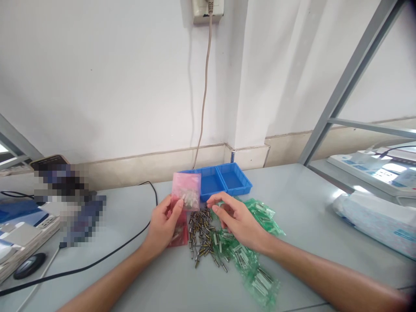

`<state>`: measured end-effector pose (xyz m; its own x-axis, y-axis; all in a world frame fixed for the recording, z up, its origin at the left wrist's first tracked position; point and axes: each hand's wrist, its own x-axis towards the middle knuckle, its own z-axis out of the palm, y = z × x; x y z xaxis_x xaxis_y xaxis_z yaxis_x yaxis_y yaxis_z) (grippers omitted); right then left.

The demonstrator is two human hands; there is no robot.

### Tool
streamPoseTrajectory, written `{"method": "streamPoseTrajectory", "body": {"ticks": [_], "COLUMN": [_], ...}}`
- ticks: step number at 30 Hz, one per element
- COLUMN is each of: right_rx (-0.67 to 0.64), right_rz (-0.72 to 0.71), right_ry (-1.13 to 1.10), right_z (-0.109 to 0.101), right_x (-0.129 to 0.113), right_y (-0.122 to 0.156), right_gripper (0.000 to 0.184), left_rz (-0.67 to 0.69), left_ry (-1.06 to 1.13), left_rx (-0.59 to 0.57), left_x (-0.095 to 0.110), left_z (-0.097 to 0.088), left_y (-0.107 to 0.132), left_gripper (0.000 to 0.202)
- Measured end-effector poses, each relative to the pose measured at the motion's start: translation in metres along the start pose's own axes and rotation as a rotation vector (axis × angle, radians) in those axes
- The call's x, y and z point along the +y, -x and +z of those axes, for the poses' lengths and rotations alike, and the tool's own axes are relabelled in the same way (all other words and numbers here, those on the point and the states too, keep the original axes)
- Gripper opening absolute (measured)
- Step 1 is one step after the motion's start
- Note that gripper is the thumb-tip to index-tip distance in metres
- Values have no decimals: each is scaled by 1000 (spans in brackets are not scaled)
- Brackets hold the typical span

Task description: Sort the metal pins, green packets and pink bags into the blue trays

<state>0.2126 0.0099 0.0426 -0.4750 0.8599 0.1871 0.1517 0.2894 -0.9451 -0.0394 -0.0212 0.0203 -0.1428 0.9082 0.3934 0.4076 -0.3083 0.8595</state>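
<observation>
A small pink plastic bag (pixel 186 184) with pale small parts inside is pinched between the thumb and fingers of my left hand (pixel 165 223). Under it, another pink bag (pixel 180 234) lies on the table. To the right of the held bag, my right hand (pixel 238 219) hovers with curled fingers, thumb and forefinger slightly apart and nothing visible between them. Below and between my hands lies a loose pile of small metal rivet-like pins (pixel 202 232). Green plastic bags (pixel 242 255) with metal and white pieces spread beneath my right hand and forearm.
A blue divided tray (pixel 235 180) stands behind the pile, near the wall. A black cable (pixel 125 242) crosses the table on the left, with a black mouse (pixel 30 265) beyond it. At the right lie a soft tissue pack (pixel 377 221) and power strips (pixel 373 169).
</observation>
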Motion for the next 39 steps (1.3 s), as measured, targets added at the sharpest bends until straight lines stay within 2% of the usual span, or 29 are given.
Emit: {"method": "streamPoseTrajectory", "body": {"ticks": [5, 10, 13, 16, 18, 20, 23, 27, 30, 33, 36, 39], "right_rx": [-52, 15, 90, 109, 75, 26, -46, -118, -135, -134, -128, -123], "right_rz": [8, 0, -47, -103, -143, -168, -167, -180, -193, -216, -255, -285], "right_ry": [-30, -28, -6, 17, 9, -15, -56, -62, -38, -7, 14, 46], "right_z": [1, 3, 2, 1, 1, 2, 4, 3, -1, -2, 2, 6], "right_x": [0, 4, 6, 6, 5, 4, 0, -6, -10, -9, -4, -2], "right_y": [1, -1, -3, -5, -4, -3, 1, 6, 7, 7, 7, 8], "right_gripper": [27, 25, 19, 16, 15, 14, 15, 29, 45, 53, 60, 58], "left_rz": [34, 173, 284, 372, 452, 505, 445, 302, 245, 221, 245, 317], "left_ry": [13, -92, -165, -219, -268, -298, -279, -201, -98, -37, -68, -151], "left_rx": [-171, -319, -231, -65, -67, -157, -289, -354, -349, -325, -285, -228], "left_x": [5, 9, 6, 1, -1, -1, 2, 6, 6, 5, 3, 3], "left_z": [4, 4, 4, 5, 5, 5, 5, 4, 2, 2, 3, 4], "left_y": [8, 9, 8, 7, 6, 7, 12, 17, 17, 15, 13, 12], "left_gripper": [39, 35, 19, 24, 20, 14, 17, 28, 28, 25, 23, 17]}}
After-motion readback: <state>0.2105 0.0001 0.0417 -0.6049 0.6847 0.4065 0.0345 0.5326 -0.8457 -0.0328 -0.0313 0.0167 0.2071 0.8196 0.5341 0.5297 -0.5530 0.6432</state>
